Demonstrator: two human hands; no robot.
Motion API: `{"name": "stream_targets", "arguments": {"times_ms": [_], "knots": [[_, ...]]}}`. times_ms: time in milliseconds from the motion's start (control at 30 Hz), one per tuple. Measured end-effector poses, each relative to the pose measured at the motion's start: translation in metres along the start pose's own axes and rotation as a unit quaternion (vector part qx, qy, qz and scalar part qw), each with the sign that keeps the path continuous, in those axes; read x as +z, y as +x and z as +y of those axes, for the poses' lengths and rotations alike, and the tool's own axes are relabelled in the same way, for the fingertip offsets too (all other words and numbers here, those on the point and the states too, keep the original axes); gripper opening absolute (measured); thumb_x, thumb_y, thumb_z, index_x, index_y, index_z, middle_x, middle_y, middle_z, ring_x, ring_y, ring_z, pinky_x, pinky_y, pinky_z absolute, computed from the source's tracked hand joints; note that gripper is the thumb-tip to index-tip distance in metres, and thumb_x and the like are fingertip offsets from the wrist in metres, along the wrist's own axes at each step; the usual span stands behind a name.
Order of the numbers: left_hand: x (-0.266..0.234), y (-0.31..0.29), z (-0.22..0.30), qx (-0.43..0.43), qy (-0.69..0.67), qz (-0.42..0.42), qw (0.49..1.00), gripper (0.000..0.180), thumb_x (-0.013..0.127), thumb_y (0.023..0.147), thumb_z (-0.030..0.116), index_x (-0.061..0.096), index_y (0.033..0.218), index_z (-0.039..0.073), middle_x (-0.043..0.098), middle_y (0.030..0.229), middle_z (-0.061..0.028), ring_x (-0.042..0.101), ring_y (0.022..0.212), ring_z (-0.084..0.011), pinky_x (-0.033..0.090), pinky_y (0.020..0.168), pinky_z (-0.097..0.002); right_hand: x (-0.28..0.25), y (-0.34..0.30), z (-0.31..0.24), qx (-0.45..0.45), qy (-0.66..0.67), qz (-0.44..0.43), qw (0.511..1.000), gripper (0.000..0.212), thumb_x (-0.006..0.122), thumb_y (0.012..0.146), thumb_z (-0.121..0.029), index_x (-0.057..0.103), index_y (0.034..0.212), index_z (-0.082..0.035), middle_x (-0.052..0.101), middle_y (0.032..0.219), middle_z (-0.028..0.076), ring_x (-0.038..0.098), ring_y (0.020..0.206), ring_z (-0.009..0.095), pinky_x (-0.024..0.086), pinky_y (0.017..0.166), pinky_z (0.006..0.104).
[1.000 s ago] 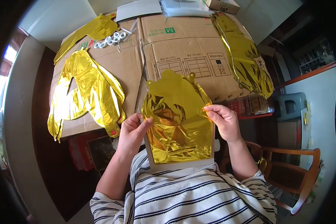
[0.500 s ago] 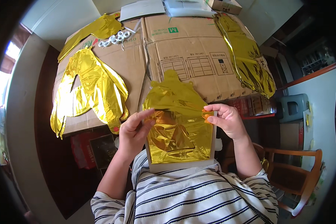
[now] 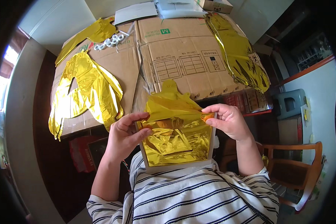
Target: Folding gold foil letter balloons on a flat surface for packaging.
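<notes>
A shiny gold foil sheet, apparently a flat, empty foil balloon, lies over a pale board against my front. Its rounded, knobbed end points to the far side. With thumb and fingers, my left hand pinches the foil's left edge. My right hand is closed on the right edge, where the foil bunches between thumb and forefinger. Between the hands the foil is drawn into a crosswise fold. Below that fold lies crumpled foil with a dark curved line.
Flattened cardboard covers the table ahead. On it lie a large gold foil balloon at left, another gold foil piece behind, white ribbon rolls, and stacked gold foils at right. A wooden chair stands right.
My left hand has moved left and slightly down and now grips the foil's left edge. The fold between my hands is tighter. The view has shifted a little.
</notes>
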State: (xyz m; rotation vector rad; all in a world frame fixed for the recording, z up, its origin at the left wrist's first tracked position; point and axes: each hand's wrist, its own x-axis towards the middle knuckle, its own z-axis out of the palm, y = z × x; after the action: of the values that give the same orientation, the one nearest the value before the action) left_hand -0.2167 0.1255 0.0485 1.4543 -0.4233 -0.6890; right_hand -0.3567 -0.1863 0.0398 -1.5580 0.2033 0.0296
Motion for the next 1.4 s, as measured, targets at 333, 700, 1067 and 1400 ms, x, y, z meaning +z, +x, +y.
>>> {"name": "stream_targets", "arguments": {"times_ms": [333, 700, 1067, 1400], "knots": [[0.008, -0.021, 0.016, -0.042, 0.043, 0.015, 0.998, 0.032, 0.076, 0.091, 0.002, 0.065, 0.121, -0.005, 0.074, 0.101, -0.0052, 0.068, 0.089, -0.0058, 0.056, 0.081, -0.0210, 0.012, -0.027, -0.018, -0.023, -0.011, 0.007, 1.000, 0.022, 0.073, 0.092, -0.001, 0.067, 0.113, 0.000, 0.065, 0.088, -0.004, 0.056, 0.076, 0.000, 0.047, 0.067, 0.0167], [0.004, -0.025, 0.008, -0.063, -0.020, 0.012, 0.998, 0.023, 0.080, 0.087, 0.003, 0.070, 0.108, -0.001, 0.076, 0.096, -0.0069, 0.070, 0.088, -0.0095, 0.056, 0.080, -0.0244, 0.012, -0.038, -0.020, 0.043, 0.043, 0.035, 0.998, 0.021, 0.076, 0.092, -0.010, 0.067, 0.110, -0.001, 0.069, 0.089, -0.001, 0.059, 0.073, 0.001, 0.049, 0.061, 0.0184], [0.001, -0.022, -0.001, -0.066, -0.052, -0.008, 0.996, 0.020, 0.077, 0.092, 0.007, 0.069, 0.108, -0.003, 0.074, 0.093, -0.0038, 0.067, 0.083, -0.0060, 0.054, 0.077, -0.0212, 0.002, -0.030, -0.016, 0.055, -0.018, -0.029, 0.998, 0.027, 0.070, 0.099, -0.025, 0.070, 0.084, -0.003, 0.061, 0.070, -0.005, 0.054, 0.062, 0.002, 0.046, 0.058, 0.0199], [0.004, -0.016, -0.010, -0.073, -0.029, 0.028, 0.997, 0.021, 0.080, 0.090, 0.015, 0.070, 0.103, 0.002, 0.072, 0.086, -0.0004, 0.063, 0.073, -0.0039, 0.050, 0.063, -0.0203, -0.001, -0.022, -0.004, 0.014, -0.038, -0.026, 0.999, 0.031, 0.070, 0.099, -0.025, 0.066, 0.077, -0.003, 0.055, 0.066, -0.007, 0.048, 0.063, 0.001, 0.040, 0.058, 0.0204]]}}
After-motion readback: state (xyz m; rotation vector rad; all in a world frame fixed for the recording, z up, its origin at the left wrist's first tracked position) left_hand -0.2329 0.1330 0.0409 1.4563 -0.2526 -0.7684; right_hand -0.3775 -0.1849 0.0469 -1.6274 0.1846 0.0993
